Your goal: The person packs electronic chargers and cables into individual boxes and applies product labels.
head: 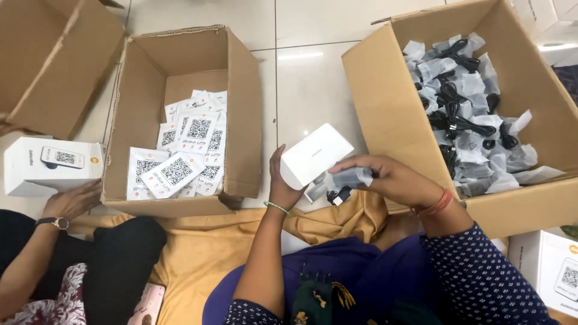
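— Between the two cartons, what's held?
— A small white box (pixel 314 154) gripped in the left hand (pixel 282 183), long axis tilted up-right; the right hand (pixel 385 179) pinches a bagged black cable (pixel 346 183) just right of it.
— Around them?
— Left carton (pixel 241 90): white square-coded cards (pixel 183 153). Right carton (pixel 385 102): bagged cables (pixel 463 114). Another person's hand (pixel 75 200) touches a white package (pixel 51 165).

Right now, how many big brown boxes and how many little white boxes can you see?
Brown cardboard boxes: 3 (far left, the one with cards, the one with bagged cables)
White boxes: 4 (left hand holds one; beside the co-worker; bottom right; top right)
Total: 7
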